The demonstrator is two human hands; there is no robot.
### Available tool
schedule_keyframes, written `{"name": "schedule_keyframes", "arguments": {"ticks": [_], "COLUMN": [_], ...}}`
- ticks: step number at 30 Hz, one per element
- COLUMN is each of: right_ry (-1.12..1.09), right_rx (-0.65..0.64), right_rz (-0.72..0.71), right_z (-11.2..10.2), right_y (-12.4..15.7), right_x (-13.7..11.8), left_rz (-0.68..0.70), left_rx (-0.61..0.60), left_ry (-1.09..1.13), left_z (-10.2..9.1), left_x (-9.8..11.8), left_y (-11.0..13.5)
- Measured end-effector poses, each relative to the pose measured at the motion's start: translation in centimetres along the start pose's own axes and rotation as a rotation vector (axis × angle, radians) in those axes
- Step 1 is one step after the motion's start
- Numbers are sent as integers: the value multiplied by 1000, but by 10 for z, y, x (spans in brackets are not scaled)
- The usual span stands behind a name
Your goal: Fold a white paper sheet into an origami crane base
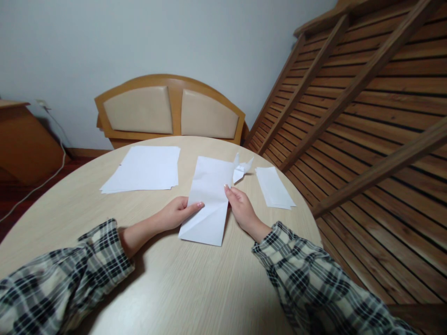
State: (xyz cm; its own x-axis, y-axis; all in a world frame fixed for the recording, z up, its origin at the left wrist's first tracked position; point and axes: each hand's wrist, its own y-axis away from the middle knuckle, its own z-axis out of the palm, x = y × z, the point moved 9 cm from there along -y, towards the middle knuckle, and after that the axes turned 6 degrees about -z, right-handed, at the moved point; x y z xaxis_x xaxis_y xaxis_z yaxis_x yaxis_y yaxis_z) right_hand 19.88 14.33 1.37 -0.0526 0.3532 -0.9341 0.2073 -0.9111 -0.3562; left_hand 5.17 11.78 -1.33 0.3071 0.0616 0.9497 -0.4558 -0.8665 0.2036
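A creased white sheet of paper lies lengthwise on the round pale wooden table. My left hand pinches the sheet's left edge, thumb on top. Opposite it, my right hand grips the right edge with curled fingers. Both arms wear plaid sleeves. Just beyond my right hand sits a small folded paper figure.
A stack of white sheets lies at the back left of the table, and a narrower pile of paper at the right edge. A wooden chair with padded back stands behind. A slatted wooden frame leans at the right.
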Motion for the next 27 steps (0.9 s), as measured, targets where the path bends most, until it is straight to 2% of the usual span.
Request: {"name": "schedule_keyframes", "arguments": {"ticks": [8,15,22,27], "right_ry": [97,157,175,144], "right_rx": [2,-50,-70,-48], "right_rz": [-12,-1,-8,27], "right_z": [-1,2,5,3], "right_y": [1,2,2,3], "right_x": [0,2,-5,-3], "left_rz": [14,6,9,7], "left_rx": [38,101,69,61], "left_ry": [-53,25,36,-47], "left_z": [-6,-11,-6,-5], "left_x": [0,2,3,-1], "left_y": [-1,-2,-1,-2]}}
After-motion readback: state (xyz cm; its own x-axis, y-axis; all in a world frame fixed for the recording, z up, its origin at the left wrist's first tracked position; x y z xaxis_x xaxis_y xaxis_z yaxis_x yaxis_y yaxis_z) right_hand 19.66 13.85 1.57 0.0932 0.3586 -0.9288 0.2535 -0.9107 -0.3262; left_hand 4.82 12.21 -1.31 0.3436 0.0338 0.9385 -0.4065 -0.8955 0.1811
